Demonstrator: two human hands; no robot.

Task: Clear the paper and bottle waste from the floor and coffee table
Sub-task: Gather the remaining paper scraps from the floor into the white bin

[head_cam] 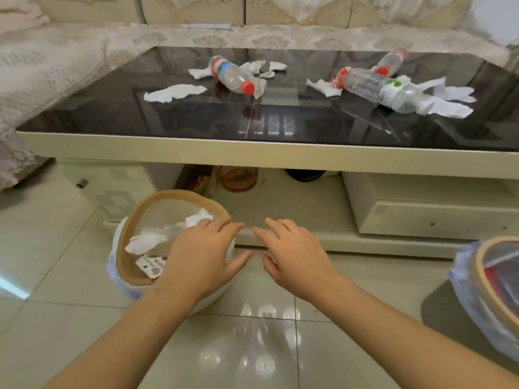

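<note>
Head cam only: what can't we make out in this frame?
- Right bin: cut off by the frame's right edge; contents blurred behind its bag.
- Left bin: the left hand covers its near right rim and part of the contents.
- Shelf items under the coffee table: shadowed, tops hidden by the tabletop.
- Far bottle: label unreadable.

Open tile ahead, bins at the flanks

Floor [252, 346] lies bare at six o'clock; left bin [127, 242] crowds nine, right bin [477, 276] three, coffee table [252, 148] edge blocks twelve.

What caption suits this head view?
Open hands above a paper-filled bin; bottles and tissues litter the table.
</note>
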